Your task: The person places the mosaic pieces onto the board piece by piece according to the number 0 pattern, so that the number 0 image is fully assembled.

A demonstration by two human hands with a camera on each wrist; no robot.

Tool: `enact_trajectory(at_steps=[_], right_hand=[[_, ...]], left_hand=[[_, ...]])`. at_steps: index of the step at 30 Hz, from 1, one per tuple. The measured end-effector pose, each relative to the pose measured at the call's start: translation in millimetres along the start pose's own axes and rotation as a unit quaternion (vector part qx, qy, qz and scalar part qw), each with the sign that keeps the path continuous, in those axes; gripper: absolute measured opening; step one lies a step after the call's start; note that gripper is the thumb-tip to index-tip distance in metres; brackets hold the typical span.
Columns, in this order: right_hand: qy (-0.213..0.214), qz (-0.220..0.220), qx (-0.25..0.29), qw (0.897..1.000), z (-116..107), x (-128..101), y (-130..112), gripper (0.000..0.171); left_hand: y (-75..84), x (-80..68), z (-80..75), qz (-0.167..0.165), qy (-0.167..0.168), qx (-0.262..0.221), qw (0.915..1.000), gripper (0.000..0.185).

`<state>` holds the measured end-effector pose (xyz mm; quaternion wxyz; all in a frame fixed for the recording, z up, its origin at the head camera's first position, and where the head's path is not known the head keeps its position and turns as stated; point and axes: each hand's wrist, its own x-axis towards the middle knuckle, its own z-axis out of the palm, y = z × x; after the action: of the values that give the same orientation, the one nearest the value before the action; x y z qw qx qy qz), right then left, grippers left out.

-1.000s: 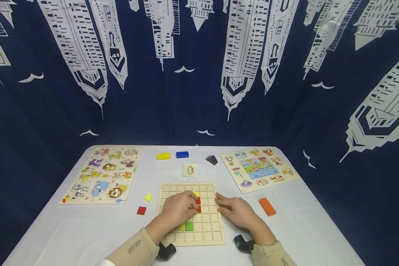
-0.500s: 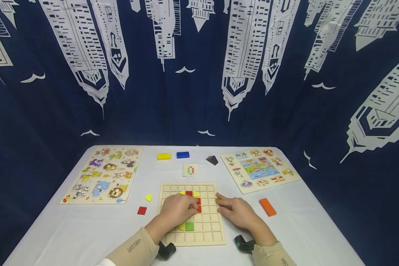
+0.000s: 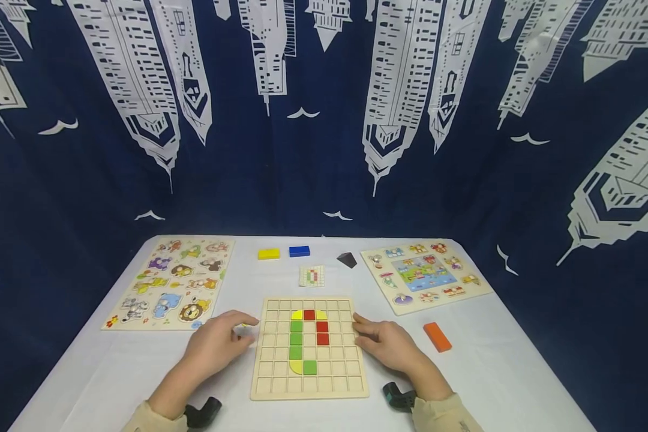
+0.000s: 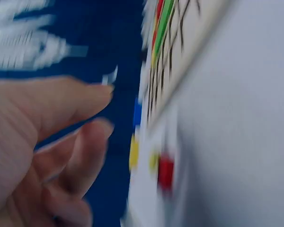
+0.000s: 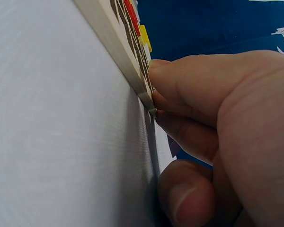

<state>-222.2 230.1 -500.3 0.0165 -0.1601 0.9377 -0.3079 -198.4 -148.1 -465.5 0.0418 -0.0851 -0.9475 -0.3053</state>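
While the left hand [image 3: 216, 347] had been withdrawn from the grid board [image 3: 270, 384] to the red and yellow pieces at its left, fingers loose, nothing held, the coloured pattern [image 3: 308, 339] was uncovered; the right hand [image 3: 390, 343] stayed pressed against the board's right edge.

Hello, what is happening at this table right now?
A person sits at a white table filling a wooden grid board with coloured tiles. Green tiles, red tiles and yellow corner pieces form a loop shape on it. The right hand rests against the board's right edge. The left hand is off the board at its left side, fingers relaxed, near a small yellow piece. A small pattern card lies behind the board.
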Motion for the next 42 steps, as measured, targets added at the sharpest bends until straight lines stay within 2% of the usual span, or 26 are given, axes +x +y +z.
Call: enact_trajectory(at_steps=[3, 6, 11, 18, 25, 34, 38, 42], right_hand=[[0.002, 0.0, 0.002, 1.0, -2, 0, 0, 0.038], [0.0, 0.002, 0.008, 1.0, -2, 1, -1, 0.038], [-0.003, 0.015, 0.011, 1.0, 0, 1, -2, 0.038], [0.004, 0.021, 0.018, 1.0, 2, 0, -1, 0.038], [-0.002, 0.005, 0.013, 1.0, 0, -2, -2, 0.038], [-0.001, 0.008, 0.005, 1.0, -2, -1, -1, 0.038], [-0.002, 0.008, 0.009, 1.0, -2, -1, -1, 0.038], [-0.005, 0.006, 0.012, 1.0, 0, -1, -1, 0.039]], left_hand=[[-28.9, -5.9, -9.5, -0.033, -0.018, -0.006, 0.9993, 0.043], [-50.4, -7.6, -12.1, -0.046, -0.038, -0.029, 0.9978, 0.052], [-64.0, -4.2, -9.9, -0.033, -0.05, -0.067, 0.9959, 0.046], [-62.3, -0.9, -8.8, -0.032, -0.028, -0.055, 0.9976, 0.04], [-64.2, -1.9, -6.8, -0.039, -0.028, -0.046, 0.9978, 0.035], [-64.7, -0.8, -2.8, -0.021, -0.007, -0.033, 0.9992, 0.032], [-55.5, -2.6, 1.0, -0.012, 0.005, -0.029, 0.9995, 0.034], [-36.1, -6.9, 12.0, 0.005, 0.013, -0.047, 0.9988, 0.033]])
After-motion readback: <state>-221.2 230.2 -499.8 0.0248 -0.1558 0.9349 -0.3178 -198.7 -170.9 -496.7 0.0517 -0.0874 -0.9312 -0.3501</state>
